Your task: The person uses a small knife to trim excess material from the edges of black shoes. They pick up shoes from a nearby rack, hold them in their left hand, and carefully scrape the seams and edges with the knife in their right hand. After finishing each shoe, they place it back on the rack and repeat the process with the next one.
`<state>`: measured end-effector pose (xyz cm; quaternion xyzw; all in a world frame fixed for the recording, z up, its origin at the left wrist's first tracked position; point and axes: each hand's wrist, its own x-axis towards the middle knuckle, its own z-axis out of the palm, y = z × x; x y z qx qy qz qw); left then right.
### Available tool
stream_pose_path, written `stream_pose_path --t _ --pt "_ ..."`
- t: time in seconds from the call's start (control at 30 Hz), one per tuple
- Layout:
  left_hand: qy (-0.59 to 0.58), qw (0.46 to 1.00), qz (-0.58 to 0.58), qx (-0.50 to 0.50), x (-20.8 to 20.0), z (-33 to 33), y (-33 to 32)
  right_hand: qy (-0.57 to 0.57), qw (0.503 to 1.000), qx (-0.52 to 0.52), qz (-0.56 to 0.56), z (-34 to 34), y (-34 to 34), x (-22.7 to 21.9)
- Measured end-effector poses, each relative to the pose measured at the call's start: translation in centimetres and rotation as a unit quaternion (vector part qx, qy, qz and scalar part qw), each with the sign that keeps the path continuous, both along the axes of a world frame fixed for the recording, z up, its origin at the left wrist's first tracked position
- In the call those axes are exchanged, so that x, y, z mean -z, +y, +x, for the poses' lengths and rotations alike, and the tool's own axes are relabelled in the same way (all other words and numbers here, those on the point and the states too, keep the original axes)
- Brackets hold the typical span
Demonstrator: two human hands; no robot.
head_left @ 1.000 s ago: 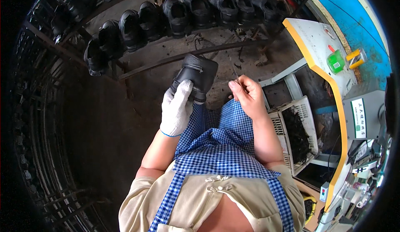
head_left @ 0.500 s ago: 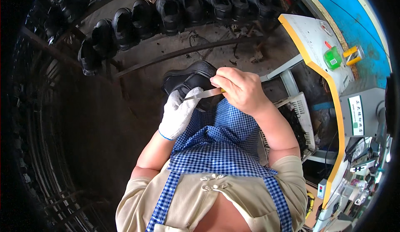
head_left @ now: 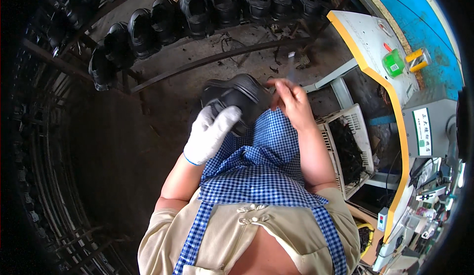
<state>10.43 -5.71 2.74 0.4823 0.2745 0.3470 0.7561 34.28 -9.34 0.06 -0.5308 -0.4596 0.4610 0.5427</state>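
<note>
A black shoe (head_left: pixel 234 97) is held over my lap, its rounded end tilted up and to the right. My left hand (head_left: pixel 210 132), in a white knitted glove, grips it from the lower left with the thumb lying across it. Just to the shoe's right is my bare right hand (head_left: pixel 292 102), fingers curled and slightly blurred. From that hand a thin-bladed knife (head_left: pixel 291 58) points away from me, its blade smeared by motion and its handle hidden in the fingers. The blade is apart from the shoe.
Several black shoes (head_left: pixel 196 13) stand in a row on a metal rack (head_left: pixel 222 60) ahead. To my right are a white plastic crate (head_left: pixel 363 137) with dark scraps and a yellow-edged white table (head_left: pixel 363 33). A green container (head_left: pixel 393 63) and a grey machine (head_left: pixel 429 127) sit on the table.
The knife blade, earlier lying across the shoe towards my left glove, has swung away and now points forward. My right hand has shifted slightly right; the shoe has turned a little in my left hand.
</note>
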Motion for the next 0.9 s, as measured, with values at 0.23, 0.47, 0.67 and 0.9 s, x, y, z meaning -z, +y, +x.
stream_pose_path --t 0.23,0.47,0.67,0.9 --pt "0.274 0.73 0.617 0.111 1.3 0.3 -0.7 0.114 0.989 -0.077 -0.058 -1.7 -2.2 4.4" --pt "-0.074 0.909 0.381 0.152 -0.8 -4.6 2.5 0.402 0.91 -0.031 -0.094 -2.3 -3.1 8.2" --pt "-0.23 0.948 -0.035 -0.217 -1.6 -2.7 4.6 0.361 0.918 -0.142 -0.08 -3.1 -4.3 9.1" --pt "-0.001 0.972 0.187 -0.145 -2.7 -3.6 4.0 -0.124 0.978 0.009 0.165 -0.9 -1.4 3.4"
